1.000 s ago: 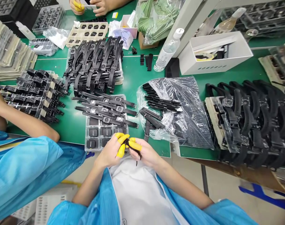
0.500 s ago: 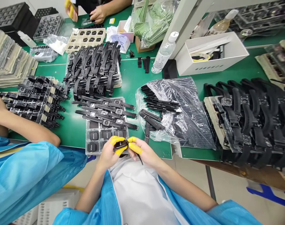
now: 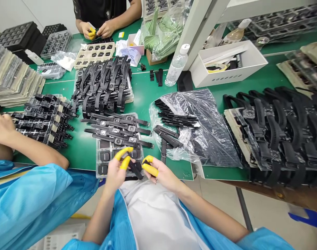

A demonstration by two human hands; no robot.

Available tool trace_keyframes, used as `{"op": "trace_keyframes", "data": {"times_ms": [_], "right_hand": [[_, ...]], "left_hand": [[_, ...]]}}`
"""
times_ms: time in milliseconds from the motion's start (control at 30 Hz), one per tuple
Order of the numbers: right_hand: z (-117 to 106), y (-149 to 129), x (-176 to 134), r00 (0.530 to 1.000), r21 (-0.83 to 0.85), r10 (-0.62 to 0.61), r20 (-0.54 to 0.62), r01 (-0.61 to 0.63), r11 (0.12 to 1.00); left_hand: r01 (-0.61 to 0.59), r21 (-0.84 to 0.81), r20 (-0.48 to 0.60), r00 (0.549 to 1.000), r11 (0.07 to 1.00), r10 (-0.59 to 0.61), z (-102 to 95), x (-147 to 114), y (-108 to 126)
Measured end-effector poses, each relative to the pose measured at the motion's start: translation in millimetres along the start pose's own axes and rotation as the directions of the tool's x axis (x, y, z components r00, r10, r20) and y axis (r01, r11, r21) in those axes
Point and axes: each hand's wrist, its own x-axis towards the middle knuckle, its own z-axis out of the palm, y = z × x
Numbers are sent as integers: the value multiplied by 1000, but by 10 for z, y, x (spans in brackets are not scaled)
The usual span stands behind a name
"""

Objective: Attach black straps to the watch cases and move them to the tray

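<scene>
Since the frame 0.5 s ago, both hands have drawn slightly apart and the small black watch part now sits between them at an angle. Left hand (image 3: 116,171) has 2 yellow-capped fingers (image 3: 123,152) raised and spread, the thumb side touching the watch part (image 3: 134,169). Right hand (image 3: 158,172) shows 2 yellow-capped fingertips (image 3: 150,169) curled close, pinching the other end of the part. They work just past the table edge (image 3: 186,175), over a white apron, directly below a clear tray (image 3: 102,163) of watch bodies. About 4 finished watches (image 3: 116,130) lie flat across that tray's far end. Open green table (image 3: 145,93) runs beyond it, between the tray and a plastic bag (image 3: 200,128) of loose straps on the right. A second person's arm (image 3: 30,151) rests on the near edge at left; a third person's hands (image 3: 97,31) work at the far edge.
</scene>
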Motion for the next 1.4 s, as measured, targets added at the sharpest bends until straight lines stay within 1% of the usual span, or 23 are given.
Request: {"op": "trace_keyframes", "data": {"times_ms": [33,67,100,167,233,300,400,533,633,700,767,833,933,1000,1067,1167,1233,1300,1400], "right_hand": [[33,-8,3,1000,14,-3,11,3,1000],[59,-13,5,1000,23,-2,27,1,1000],[76,-15,8,999,26,4,46,-5,1000],[78,-6,12,996,36,30,87,-33,999],[51,22,20,992,68,57,115,-65,996],[20,64,32,992,136,55,112,-70,988],[7,122,59,995,250,31,90,-53,967],[44,144,78,996,351,29,88,-58,935],[68,138,65,995,416,64,77,-90,905],[76,139,49,995,439,84,57,-101,893],[81,141,36,995,427,89,34,-95,899],[81,138,30,995,388,95,21,-96,917],[69,116,36,989,312,146,29,-148,939],[52,97,43,983,260,179,42,-184,948],[37,86,47,979,222,193,59,-201,954],[26,87,49,977,200,198,86,-211,957],[28,94,50,973,197,213,91,-227,954],[30,99,52,966,189,243,87,-256,948],[32,98,51,953,159,290,85,-300,940]], "left_hand": [[-55,84,111,993,995,46,52,-30,-43],[-127,155,196,976,980,95,103,-55,-79],[-197,211,254,957,957,141,145,-74,-107],[-291,272,328,924,917,196,191,-91,-127],[-332,293,380,901,897,209,187,-82,-112],[-369,298,415,881,880,229,160,-66,-89],[-410,303,408,872,860,272,140,-61,-92],[-417,305,359,883,856,303,183,-98,-146],[-404,328,368,887,854,279,199,-115,-129],[-378,328,415,881,866,228,185,-114,-80],[-361,325,459,868,874,188,159,-109,-27],[-381,361,467,864,851,189,138,-106,5],[-452,493,458,861,743,220,122,-113,4],[-483,574,475,854,661,212,113,-123,-5],[-500,617,493,847,608,197,99,-135,-2],[-531,601,517,828,598,216,75,-157,16],[-536,592,521,824,602,223,68,-177,23],[-516,625,518,836,586,182,71,-199,17],[-467,688,518,852,556,75,71,-224,-1]]}}
